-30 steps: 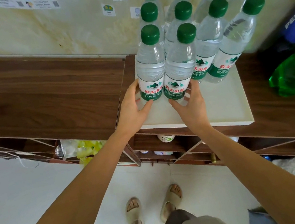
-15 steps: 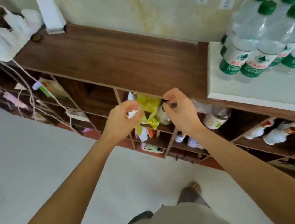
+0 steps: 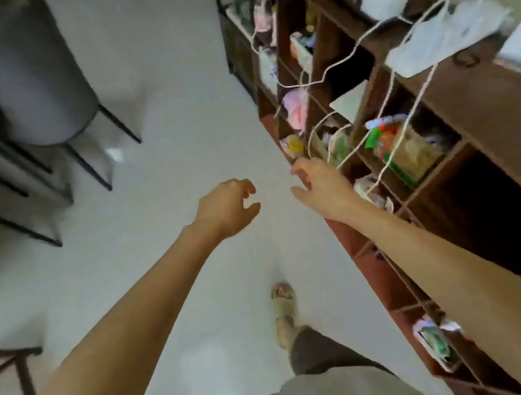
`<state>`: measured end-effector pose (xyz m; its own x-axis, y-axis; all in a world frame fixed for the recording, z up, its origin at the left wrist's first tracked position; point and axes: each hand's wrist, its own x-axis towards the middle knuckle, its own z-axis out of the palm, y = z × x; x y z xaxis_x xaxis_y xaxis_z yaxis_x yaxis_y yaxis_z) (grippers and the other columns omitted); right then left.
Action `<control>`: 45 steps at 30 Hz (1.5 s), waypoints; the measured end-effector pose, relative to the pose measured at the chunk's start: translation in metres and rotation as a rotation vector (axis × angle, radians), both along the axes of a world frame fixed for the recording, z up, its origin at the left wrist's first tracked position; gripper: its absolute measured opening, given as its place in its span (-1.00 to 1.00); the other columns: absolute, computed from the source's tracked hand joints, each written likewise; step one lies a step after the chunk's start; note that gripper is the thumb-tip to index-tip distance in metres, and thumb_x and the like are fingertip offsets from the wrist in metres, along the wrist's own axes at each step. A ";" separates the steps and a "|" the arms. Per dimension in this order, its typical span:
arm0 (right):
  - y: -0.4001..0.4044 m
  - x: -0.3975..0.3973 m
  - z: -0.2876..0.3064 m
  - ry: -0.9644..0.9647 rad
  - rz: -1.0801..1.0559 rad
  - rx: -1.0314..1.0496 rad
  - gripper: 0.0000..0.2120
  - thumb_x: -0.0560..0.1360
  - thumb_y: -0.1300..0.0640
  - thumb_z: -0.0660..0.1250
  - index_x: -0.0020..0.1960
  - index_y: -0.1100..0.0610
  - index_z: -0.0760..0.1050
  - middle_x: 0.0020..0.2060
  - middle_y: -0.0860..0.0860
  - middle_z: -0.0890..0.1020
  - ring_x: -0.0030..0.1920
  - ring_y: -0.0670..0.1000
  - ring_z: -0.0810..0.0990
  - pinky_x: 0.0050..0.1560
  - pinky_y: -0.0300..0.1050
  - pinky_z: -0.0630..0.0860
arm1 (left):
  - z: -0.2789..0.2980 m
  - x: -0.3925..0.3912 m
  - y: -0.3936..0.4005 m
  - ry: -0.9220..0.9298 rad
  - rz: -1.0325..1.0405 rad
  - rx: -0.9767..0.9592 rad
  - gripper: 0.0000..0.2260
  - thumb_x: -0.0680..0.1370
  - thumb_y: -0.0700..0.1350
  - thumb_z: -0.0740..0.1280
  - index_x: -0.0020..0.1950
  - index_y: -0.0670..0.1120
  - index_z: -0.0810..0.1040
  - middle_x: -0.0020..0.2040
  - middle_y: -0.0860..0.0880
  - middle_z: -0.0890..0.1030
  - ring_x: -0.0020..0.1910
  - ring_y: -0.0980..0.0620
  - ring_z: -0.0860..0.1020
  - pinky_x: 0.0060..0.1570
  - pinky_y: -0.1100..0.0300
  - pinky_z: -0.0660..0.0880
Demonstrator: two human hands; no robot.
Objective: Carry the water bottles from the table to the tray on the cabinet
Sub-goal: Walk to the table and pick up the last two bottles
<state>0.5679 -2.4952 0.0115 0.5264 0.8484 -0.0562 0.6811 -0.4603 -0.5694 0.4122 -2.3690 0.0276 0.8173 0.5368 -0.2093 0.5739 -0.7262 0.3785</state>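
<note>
No water bottle and no tray is in view now. My left hand (image 3: 229,208) hangs over the white floor with its fingers curled apart and nothing in it. My right hand (image 3: 319,183) is held out beside it, fingers loosely spread and empty, close to the front edge of the dark wooden cabinet (image 3: 490,129) on the right. The picture is blurred by motion.
The cabinet's open shelves (image 3: 394,153) hold snack packets, and white cords (image 3: 349,56) dangle in front of them. A grey chair (image 3: 33,84) with black legs stands at the upper left. A dark frame (image 3: 6,360) pokes in at the left edge. My sandalled foot (image 3: 284,311) is on the floor.
My hands let go of the two bottles on the tray and came away empty. The view has swung left, from the tray and cabinet top to the floor and chair.
</note>
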 end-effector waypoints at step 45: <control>1.219 0.444 0.007 -0.062 0.396 -0.243 -0.66 0.54 0.05 0.29 0.27 0.16 0.40 0.20 0.12 0.51 0.15 0.13 0.52 0.13 0.01 0.49 | -0.001 0.397 1.159 0.116 0.355 0.005 -0.65 0.57 0.05 0.27 0.32 -0.01 0.45 0.24 -0.01 0.55 0.20 -0.05 0.52 0.14 0.03 0.49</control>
